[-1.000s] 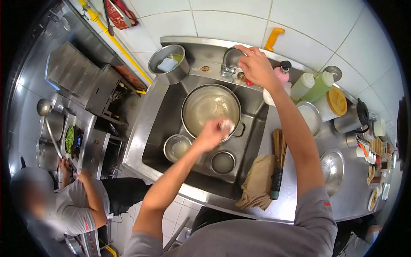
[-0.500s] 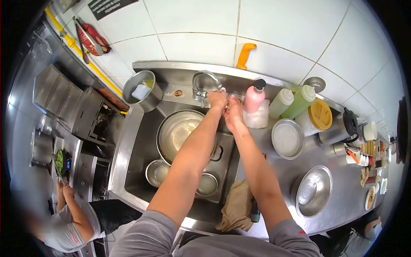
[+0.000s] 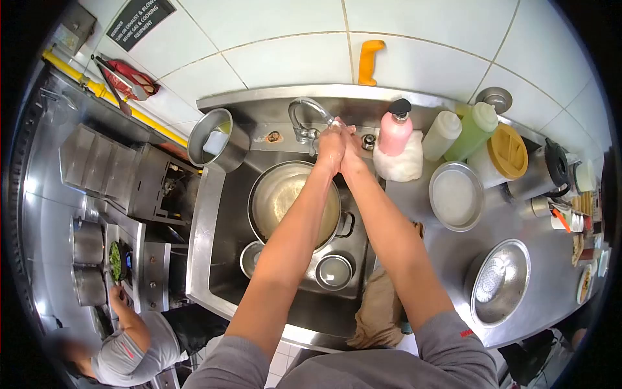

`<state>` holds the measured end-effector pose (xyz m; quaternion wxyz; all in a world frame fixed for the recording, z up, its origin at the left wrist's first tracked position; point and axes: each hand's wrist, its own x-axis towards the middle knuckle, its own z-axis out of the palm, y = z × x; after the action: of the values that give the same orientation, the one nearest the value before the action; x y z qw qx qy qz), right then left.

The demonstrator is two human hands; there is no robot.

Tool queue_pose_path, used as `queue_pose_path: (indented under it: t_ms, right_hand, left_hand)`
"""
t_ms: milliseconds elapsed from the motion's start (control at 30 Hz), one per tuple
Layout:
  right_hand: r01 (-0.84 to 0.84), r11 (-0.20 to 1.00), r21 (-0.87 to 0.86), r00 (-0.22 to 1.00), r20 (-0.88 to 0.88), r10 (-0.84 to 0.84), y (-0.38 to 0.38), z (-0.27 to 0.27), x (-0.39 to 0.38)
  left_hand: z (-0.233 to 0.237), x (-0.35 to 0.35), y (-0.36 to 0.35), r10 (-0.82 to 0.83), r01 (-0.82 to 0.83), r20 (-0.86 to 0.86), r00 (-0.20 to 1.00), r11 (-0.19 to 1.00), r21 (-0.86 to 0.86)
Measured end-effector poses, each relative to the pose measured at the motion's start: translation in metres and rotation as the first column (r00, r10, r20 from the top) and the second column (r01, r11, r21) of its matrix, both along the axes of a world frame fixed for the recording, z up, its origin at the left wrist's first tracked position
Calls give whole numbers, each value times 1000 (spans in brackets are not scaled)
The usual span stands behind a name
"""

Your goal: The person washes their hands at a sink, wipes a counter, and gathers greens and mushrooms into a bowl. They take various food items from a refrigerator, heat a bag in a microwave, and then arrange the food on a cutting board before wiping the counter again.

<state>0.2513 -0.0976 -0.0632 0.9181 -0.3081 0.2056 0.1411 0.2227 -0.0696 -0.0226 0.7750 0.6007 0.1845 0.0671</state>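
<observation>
At the curved faucet (image 3: 304,113) over the sink, my two hands are pressed together just under the spout. My left hand (image 3: 331,146) looks wet and is curled against the other, its fingertips partly hidden. My right hand (image 3: 352,154) lies alongside it, with some fingers stretched upward behind the left. No tool shows in either hand. Below my forearms, a large pan (image 3: 285,194) with liquid sits in the sink (image 3: 223,223), beside a small round bowl (image 3: 334,271) and another bowl (image 3: 250,259) partly covered by my left arm.
A pink pump bottle (image 3: 395,129) stands on a white cloth (image 3: 399,166), near squeeze bottles (image 3: 476,133) and a yellow-lidded tub (image 3: 505,152). Rightward are a round pan (image 3: 456,196) and a metal bowl (image 3: 499,282). A steel pot (image 3: 220,139) stands left. A co-worker (image 3: 133,347) works at the stove.
My hands have come together under the spout; half a second ago they were slightly apart. The camera view has shifted. The co-worker's arm has moved by the pan of greens.
</observation>
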Motion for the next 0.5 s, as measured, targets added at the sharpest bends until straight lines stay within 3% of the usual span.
queue_pose_path:
  t_ms: [33,67,100,133,167,233,300,367,400,433,500]
  right_hand:
    - [128,990,-65,991,52,-125,6,-4,5]
    - [130,990,-61,991,48,-128,8,-9,10]
    - [169,964,-205,978,157,-138,6,-10,13]
    - [219,914,-342,955,266,-130,5,-10,15]
    - [219,913,-343,956,264,-130,3,-11,17]
    - [249,799,-547,942,328,-70,-5,-3,20]
    - [287,748,-599,922,384,-47,-8,-13,24]
    - [332,694,-639,898,439,-25,-15,-17,26]
    - [343,570,-747,877,472,91,-20,-15,24]
    - [361,428,-828,852,480,210,-25,1,16]
    - [295,439,-849,879,421,223,-28,9,5]
  left_hand:
    - [7,-1,-2,-4,4,-2,1000,1000,6]
    - [14,-4,-5,7,-10,22,1000,993,116]
    - [13,-5,-5,15,-25,45,999,975,222]
    - [7,-1,-1,14,-23,42,999,975,223]
    - [1,7,3,28,-24,-18,999,977,214]
    - [12,3,-1,39,-23,-81,996,980,197]
    - [43,-11,-7,-51,67,-73,996,968,243]
    - [15,9,14,13,34,-157,988,955,293]
    - [30,0,15,-11,79,-115,993,792,605]
    - [38,-4,16,-48,96,-83,995,530,843]
    - [39,1,14,-74,154,-135,988,531,834]
